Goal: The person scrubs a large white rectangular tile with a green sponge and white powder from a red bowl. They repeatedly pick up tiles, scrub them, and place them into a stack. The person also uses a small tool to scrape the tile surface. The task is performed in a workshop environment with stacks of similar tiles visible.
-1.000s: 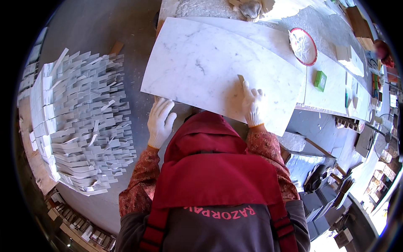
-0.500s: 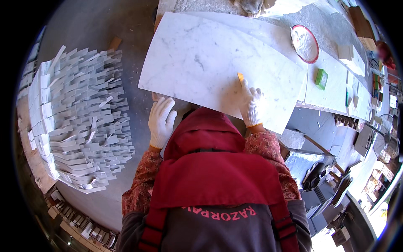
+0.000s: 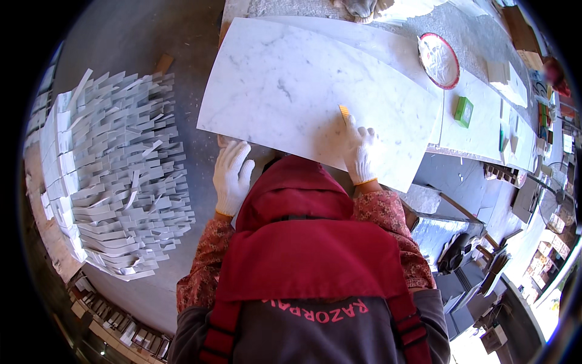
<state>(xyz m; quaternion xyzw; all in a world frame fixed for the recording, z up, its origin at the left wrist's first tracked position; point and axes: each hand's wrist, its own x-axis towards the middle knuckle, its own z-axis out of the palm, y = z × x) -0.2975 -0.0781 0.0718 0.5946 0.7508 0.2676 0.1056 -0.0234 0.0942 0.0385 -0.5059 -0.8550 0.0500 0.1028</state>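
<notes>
Your left hand [image 3: 232, 176] has the thumb spread from the fingers, just beside the near edge of the white board [image 3: 285, 91]; I cannot tell if it touches. Your right hand [image 3: 364, 155] holds a thin yellow strip [image 3: 344, 112] over this board, which lies on the counter [image 3: 285, 7], partly covering a second board [image 3: 376, 42].

Photographed from above: my left hand [image 3: 233, 176] at 9 o'clock and my right hand [image 3: 366, 151] at 2, seen through the left of two fisheye lenses on my head. Facing down, the view sits close over my red hood [image 3: 294, 194], runs off past my dark jacket [image 3: 321, 333] at 6 o'clock and takes in the workbench [image 3: 291, 8] at 12.
</notes>
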